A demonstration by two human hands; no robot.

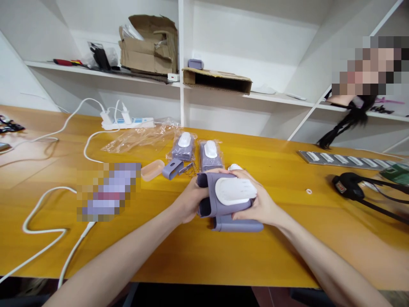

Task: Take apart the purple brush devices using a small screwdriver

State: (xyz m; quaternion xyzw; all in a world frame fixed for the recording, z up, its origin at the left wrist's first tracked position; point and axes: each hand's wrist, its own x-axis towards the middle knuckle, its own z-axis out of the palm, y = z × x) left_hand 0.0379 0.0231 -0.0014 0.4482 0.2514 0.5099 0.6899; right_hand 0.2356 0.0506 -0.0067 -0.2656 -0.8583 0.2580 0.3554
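Both my hands hold a purple plastic case point(211, 200) with a white rounded piece point(234, 190) on its upper face. My left hand point(191, 199) grips the case's open left end, fingers closed on it. My right hand point(260, 200) wraps round the right end, thumb below the white piece. Under the held case lies another purple part point(238, 224) on the table. Beyond my hands sit two plastic-wrapped purple cases with white tops, one on the left point(183, 150) and one on the right point(211, 158). A small purple holder point(173, 169) lies left of them.
A pink tray point(152, 170), a blurred-out phone point(111, 189) and white cables lie left. A power strip point(128, 123) stands behind. At right are a metal strip with white pieces point(341, 159) and a black strapped device point(348, 185). Shelves point(143, 79) hold cardboard; a person's blurred head shows upper right.
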